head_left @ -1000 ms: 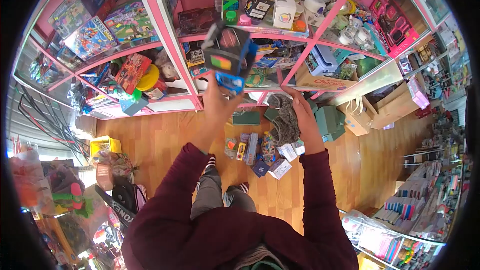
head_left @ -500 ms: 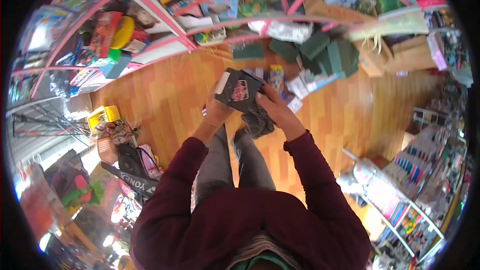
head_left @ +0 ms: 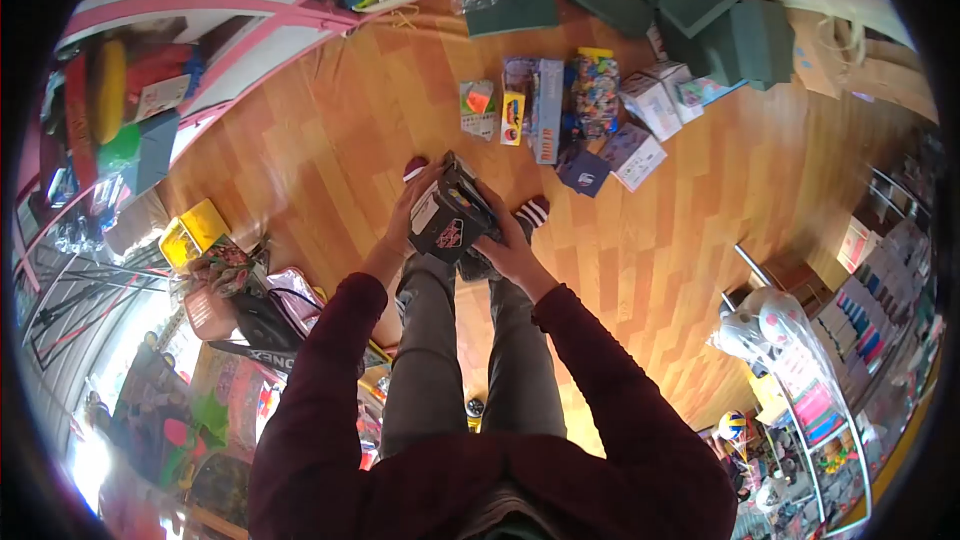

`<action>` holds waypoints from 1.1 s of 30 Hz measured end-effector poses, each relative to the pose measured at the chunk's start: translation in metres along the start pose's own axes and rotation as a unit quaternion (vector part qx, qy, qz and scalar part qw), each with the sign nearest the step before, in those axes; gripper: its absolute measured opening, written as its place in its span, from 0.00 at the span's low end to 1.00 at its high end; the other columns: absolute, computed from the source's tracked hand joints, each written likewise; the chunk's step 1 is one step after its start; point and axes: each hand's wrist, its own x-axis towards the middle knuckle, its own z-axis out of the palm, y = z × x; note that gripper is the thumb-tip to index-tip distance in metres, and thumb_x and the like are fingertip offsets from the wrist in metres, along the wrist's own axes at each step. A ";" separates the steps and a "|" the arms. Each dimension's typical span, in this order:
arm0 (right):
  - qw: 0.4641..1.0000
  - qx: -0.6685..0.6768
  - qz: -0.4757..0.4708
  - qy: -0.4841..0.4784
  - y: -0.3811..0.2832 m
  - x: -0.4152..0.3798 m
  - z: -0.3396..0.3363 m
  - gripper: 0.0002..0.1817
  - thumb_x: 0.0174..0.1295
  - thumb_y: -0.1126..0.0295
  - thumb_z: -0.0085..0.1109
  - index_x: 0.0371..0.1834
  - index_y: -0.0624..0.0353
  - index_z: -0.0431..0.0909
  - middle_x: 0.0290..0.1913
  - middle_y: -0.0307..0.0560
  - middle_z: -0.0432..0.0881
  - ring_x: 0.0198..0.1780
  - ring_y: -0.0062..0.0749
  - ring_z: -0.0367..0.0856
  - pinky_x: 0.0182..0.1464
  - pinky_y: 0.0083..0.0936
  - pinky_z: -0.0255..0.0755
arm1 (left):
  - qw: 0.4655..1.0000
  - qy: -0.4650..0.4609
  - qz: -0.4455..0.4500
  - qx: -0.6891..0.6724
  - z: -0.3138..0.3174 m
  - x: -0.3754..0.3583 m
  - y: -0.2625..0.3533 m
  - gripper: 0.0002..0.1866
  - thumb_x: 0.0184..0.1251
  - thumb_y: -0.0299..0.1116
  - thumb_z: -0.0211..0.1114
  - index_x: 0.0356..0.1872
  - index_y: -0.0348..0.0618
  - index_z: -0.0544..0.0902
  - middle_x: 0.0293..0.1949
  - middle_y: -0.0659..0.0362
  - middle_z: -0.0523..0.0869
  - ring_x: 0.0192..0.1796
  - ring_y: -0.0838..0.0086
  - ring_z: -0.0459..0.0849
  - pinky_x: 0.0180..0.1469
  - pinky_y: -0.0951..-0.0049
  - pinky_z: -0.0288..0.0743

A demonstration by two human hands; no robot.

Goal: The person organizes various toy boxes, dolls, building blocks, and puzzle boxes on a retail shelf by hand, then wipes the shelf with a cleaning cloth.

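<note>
A dark box [head_left: 450, 225] with a pink logo and a white label is held between my two hands, above my legs. My left hand [head_left: 408, 215] grips its left side, fingers wrapped round the edge. On the right side my right hand [head_left: 508, 245] presses against it. The box's upper face looks open or recessed, its contents too small to tell. A dark grey cloth [head_left: 476, 266] shows below the box near my right hand. Past my feet, several packages lie on the floor, among them a long blue-grey box [head_left: 547, 110] and a dark blue box [head_left: 582, 171].
Dark green blocks [head_left: 700, 25] are piled at the back beside cardboard [head_left: 870, 65]. Pink-edged shelves [head_left: 290, 15] stand at the back left. A yellow basket [head_left: 194, 234] and a black bag [head_left: 265, 325] are at left; a metal rack [head_left: 805, 430] stands at right.
The view has shifted, showing more floor and packages. My hands and the box now sit lower and further left, with the box tilted so its upper side shows. Less of the grey cloth is visible.
</note>
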 end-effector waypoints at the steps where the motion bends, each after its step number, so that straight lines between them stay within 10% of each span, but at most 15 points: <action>1: 1.000 0.006 0.009 0.000 0.018 0.011 -0.008 0.38 0.56 0.69 0.58 0.68 0.62 0.49 0.64 0.47 0.60 0.64 0.27 0.58 0.64 0.24 0.52 | 1.000 -0.014 0.009 -0.010 -0.007 0.007 -0.018 0.33 0.50 0.33 0.65 0.60 0.43 0.66 0.64 0.50 0.65 0.65 0.60 0.64 0.65 0.66 0.56; 8: 0.996 -0.045 0.053 0.055 0.139 0.046 -0.072 0.42 0.52 0.64 0.62 0.68 0.60 0.50 0.64 0.48 0.60 0.64 0.29 0.59 0.64 0.24 0.53 | 0.992 -0.114 -0.039 0.047 -0.018 0.027 -0.126 0.36 0.49 0.32 0.65 0.62 0.43 0.62 0.64 0.50 0.63 0.65 0.59 0.64 0.65 0.66 0.59; 10: 0.995 0.024 0.062 0.078 0.165 0.043 -0.094 0.41 0.49 0.77 0.57 0.68 0.61 0.49 0.63 0.49 0.61 0.63 0.32 0.61 0.64 0.25 0.53 | 0.984 -0.123 -0.132 0.001 -0.007 0.030 -0.154 0.37 0.49 0.32 0.65 0.62 0.42 0.61 0.64 0.49 0.63 0.64 0.58 0.65 0.63 0.68 0.62; 12: 0.992 0.045 0.079 0.088 0.186 0.037 -0.118 0.42 0.50 0.71 0.61 0.68 0.61 0.50 0.64 0.50 0.61 0.63 0.32 0.61 0.64 0.26 0.54 | 0.947 -0.174 0.035 0.269 0.007 0.036 -0.174 0.36 0.50 0.31 0.64 0.62 0.42 0.60 0.64 0.50 0.63 0.64 0.59 0.65 0.62 0.69 0.64; 18: 0.980 -0.132 0.058 0.135 0.229 0.032 -0.190 0.43 0.45 0.65 0.66 0.66 0.60 0.55 0.61 0.49 0.65 0.62 0.32 0.64 0.62 0.25 0.58 | 0.932 -0.231 -0.017 0.277 0.050 0.053 -0.249 0.32 0.57 0.31 0.57 0.64 0.39 0.58 0.65 0.49 0.61 0.65 0.62 0.64 0.65 0.71 0.60; 20: 0.979 -0.139 0.060 0.139 0.248 0.036 -0.219 0.42 0.45 0.66 0.66 0.66 0.59 0.56 0.60 0.49 0.67 0.61 0.31 0.65 0.62 0.24 0.58 | 0.928 -0.194 0.032 0.317 0.063 0.061 -0.271 0.32 0.58 0.26 0.51 0.66 0.47 0.56 0.65 0.58 0.61 0.60 0.64 0.70 0.53 0.69 0.73; 21: 0.977 -0.145 0.062 0.143 0.255 0.038 -0.230 0.41 0.44 0.67 0.65 0.65 0.59 0.57 0.58 0.49 0.69 0.59 0.30 0.67 0.61 0.23 0.59 | 0.932 -0.208 -0.072 0.288 0.068 0.063 -0.278 0.32 0.59 0.25 0.49 0.67 0.48 0.54 0.67 0.62 0.58 0.60 0.63 0.71 0.53 0.69 0.72; 28: 0.954 -0.212 0.121 0.173 0.244 0.039 -0.241 0.41 0.43 0.73 0.65 0.65 0.58 0.58 0.54 0.51 0.74 0.52 0.32 0.75 0.55 0.24 0.66 | 0.844 -0.226 -0.055 0.482 0.051 0.054 -0.269 0.30 0.61 0.25 0.48 0.66 0.46 0.54 0.66 0.51 0.60 0.60 0.56 0.70 0.59 0.66 0.66; 31: 0.946 -0.214 0.140 0.200 0.244 0.022 -0.243 0.41 0.42 0.75 0.66 0.64 0.59 0.59 0.51 0.50 0.74 0.47 0.34 0.76 0.53 0.26 0.68 | 0.968 -0.035 -0.250 -0.013 0.038 0.054 -0.261 0.28 0.66 0.24 0.44 0.68 0.45 0.52 0.64 0.51 0.64 0.66 0.66 0.61 0.64 0.75 0.55; 33: 0.944 -0.226 0.123 0.206 0.261 0.004 -0.248 0.39 0.43 0.77 0.65 0.62 0.60 0.60 0.52 0.50 0.72 0.48 0.34 0.75 0.54 0.26 0.67 | 0.955 -0.040 -0.289 -0.049 0.044 0.065 -0.221 0.26 0.69 0.27 0.42 0.68 0.44 0.52 0.62 0.51 0.65 0.65 0.67 0.62 0.64 0.76 0.54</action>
